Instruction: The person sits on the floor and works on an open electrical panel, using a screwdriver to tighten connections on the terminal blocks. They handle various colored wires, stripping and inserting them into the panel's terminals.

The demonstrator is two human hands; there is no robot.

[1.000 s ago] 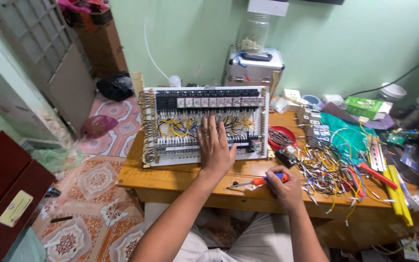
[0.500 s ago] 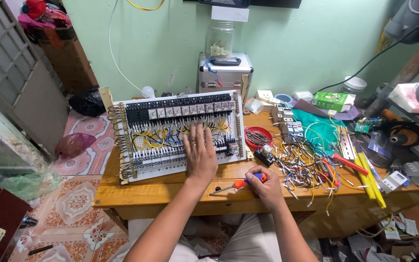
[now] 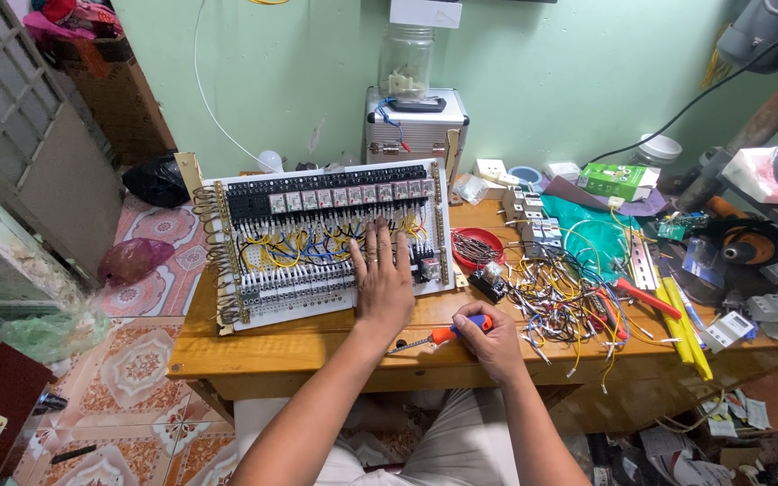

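left hand (image 3: pixel 383 286) flat, fingers spread, on white wired control panel (image 3: pixel 317 238) on wooden table (image 3: pixel 299 346). right hand (image 3: pixel 490 340) fisted around orange-blue screwdriver (image 3: pixel 438 336) at table's front edge, beside loose wires (image 3: pixel 562 301).

Left hand (image 3: pixel 382 281) hides panel (image 3: pixel 317 238) wiring beneath.

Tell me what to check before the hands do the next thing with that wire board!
1. Left hand flat on the wiring panel: ok.
2. Right hand gripping the screwdriver: ok.
3. Screwdriver tip on a screw: not ok, it lies over the table edge.
4. Panel fully on the table: ok.
5. Loose wires clear of the panel: ok, they lie to its right.
6. Power off: cannot tell.
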